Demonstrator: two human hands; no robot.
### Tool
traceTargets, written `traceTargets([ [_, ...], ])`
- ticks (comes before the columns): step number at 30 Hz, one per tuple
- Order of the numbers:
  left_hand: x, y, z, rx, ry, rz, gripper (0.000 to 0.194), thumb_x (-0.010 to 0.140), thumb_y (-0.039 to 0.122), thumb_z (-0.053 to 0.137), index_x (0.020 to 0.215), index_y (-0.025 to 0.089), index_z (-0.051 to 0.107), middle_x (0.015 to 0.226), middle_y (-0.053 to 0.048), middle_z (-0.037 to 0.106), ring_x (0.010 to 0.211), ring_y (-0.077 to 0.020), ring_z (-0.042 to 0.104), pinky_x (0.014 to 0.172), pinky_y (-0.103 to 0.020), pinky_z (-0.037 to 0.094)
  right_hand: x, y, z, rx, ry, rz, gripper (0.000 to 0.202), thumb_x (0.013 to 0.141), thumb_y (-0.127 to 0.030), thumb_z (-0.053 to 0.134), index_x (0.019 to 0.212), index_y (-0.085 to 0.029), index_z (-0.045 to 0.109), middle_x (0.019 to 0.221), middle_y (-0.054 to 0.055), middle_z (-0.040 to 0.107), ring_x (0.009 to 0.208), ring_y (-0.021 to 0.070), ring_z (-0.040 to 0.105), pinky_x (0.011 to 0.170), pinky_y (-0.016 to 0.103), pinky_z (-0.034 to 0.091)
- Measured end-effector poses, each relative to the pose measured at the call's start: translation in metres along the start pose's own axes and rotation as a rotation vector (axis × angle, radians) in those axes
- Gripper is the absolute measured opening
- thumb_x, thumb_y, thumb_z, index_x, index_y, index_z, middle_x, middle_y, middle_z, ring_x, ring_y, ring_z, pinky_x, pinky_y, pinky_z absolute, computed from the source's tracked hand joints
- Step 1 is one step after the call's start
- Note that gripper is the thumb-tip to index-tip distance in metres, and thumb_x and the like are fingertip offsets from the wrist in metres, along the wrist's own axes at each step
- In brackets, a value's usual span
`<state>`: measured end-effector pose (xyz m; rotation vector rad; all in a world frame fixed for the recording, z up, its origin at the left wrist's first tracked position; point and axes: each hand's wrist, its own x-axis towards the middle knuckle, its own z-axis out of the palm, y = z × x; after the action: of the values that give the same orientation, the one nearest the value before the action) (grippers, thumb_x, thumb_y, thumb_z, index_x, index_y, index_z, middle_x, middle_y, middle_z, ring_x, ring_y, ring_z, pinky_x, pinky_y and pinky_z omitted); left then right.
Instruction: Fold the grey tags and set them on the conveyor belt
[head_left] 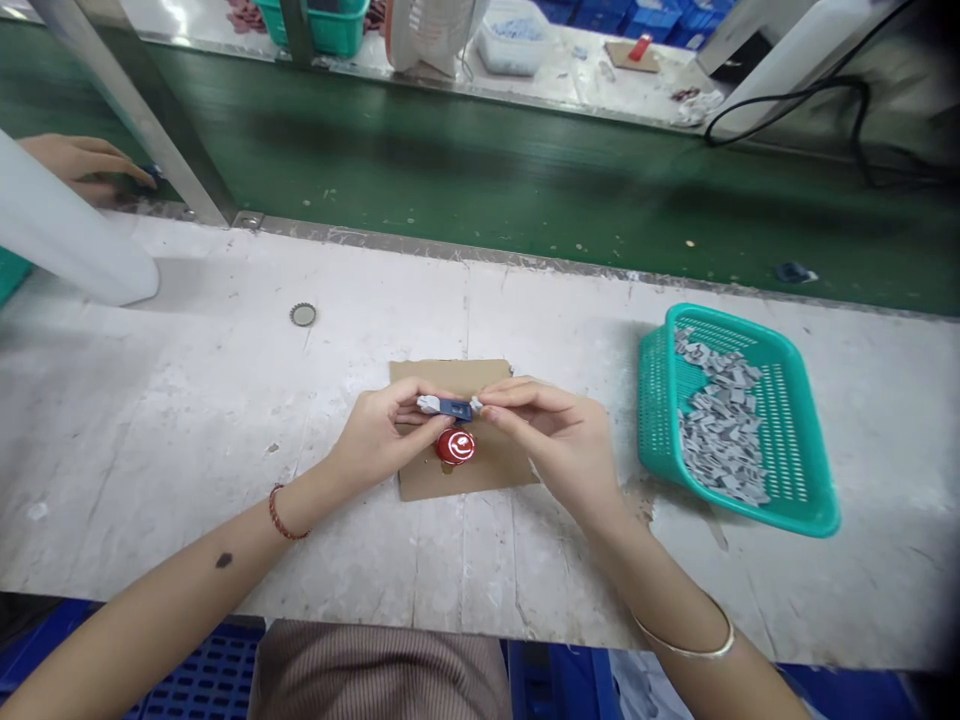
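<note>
My left hand point(396, 425) pinches a small dark blue plastic part point(455, 409) with a pale grey end, held level above a piece of cardboard point(435, 484). Close against its right end, my right hand point(559, 430) holds a tiny light grey piece point(476, 404) between thumb and fingertips. Whether the two pieces touch, I cannot tell. Just below the fingers, a shiny red round cap point(456, 446) with a white mark sits on the cardboard.
At right stands a green basket point(814, 440) with many small grey pieces point(724, 430). A bottle cap point(303, 315) lies at left. Behind the table runs a green conveyor belt point(480, 170), with a dark blue part point(795, 272) on it. Another person's hand point(86, 165) reaches in at left.
</note>
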<state>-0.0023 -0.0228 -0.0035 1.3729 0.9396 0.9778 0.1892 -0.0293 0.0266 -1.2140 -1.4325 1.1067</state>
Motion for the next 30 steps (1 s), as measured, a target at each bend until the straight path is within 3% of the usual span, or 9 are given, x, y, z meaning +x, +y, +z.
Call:
traceTargets([
  [4, 0.000, 0.000, 0.000, 0.021, -0.005, 0.014, 0.017, 0.082, 0.024, 0.065, 0.097, 0.017, 0.064, 0.101, -0.006, 0.074, 0.085, -0.0179, 0.072, 0.076, -0.029, 0.061, 0.000, -0.002, 0.006, -0.146, -0.051, -0.132, 0.012, 0.081, -0.014, 0.069, 0.083, -0.024, 0.075, 0.087, 0.002, 0.074, 0.087, 0.0176, 0.068, 0.083, 0.035, 0.054],
  [22, -0.001, -0.005, 0.000, -0.016, 0.015, -0.014, 0.018, 0.082, 0.027, 0.065, 0.097, 0.017, 0.064, 0.099, -0.007, 0.074, 0.087, -0.0187, 0.072, 0.078, -0.030, 0.060, 0.000, -0.006, 0.007, -0.404, -0.107, -0.295, 0.012, 0.085, -0.015, 0.065, 0.089, -0.021, 0.073, 0.093, 0.003, 0.074, 0.087, 0.0167, 0.068, 0.082, 0.032, 0.054],
  [27, 0.001, 0.001, 0.000, -0.164, 0.044, -0.089, 0.017, 0.080, 0.027, 0.068, 0.091, 0.016, 0.063, 0.097, -0.008, 0.073, 0.085, -0.0183, 0.071, 0.073, -0.029, 0.060, 0.003, -0.006, 0.002, -0.388, -0.191, -0.336, 0.021, 0.089, -0.015, 0.058, 0.103, -0.024, 0.071, 0.103, 0.004, 0.072, 0.099, 0.0188, 0.065, 0.090, 0.037, 0.050],
  [30, 0.002, 0.014, -0.001, -0.216, 0.051, -0.080, 0.017, 0.079, 0.026, 0.069, 0.092, 0.016, 0.064, 0.091, -0.007, 0.073, 0.086, -0.0186, 0.070, 0.074, -0.029, 0.058, 0.003, -0.012, -0.002, -0.350, -0.265, -0.332, 0.032, 0.091, -0.018, 0.053, 0.121, -0.027, 0.062, 0.116, 0.005, 0.067, 0.110, 0.0205, 0.060, 0.093, 0.040, 0.049],
])
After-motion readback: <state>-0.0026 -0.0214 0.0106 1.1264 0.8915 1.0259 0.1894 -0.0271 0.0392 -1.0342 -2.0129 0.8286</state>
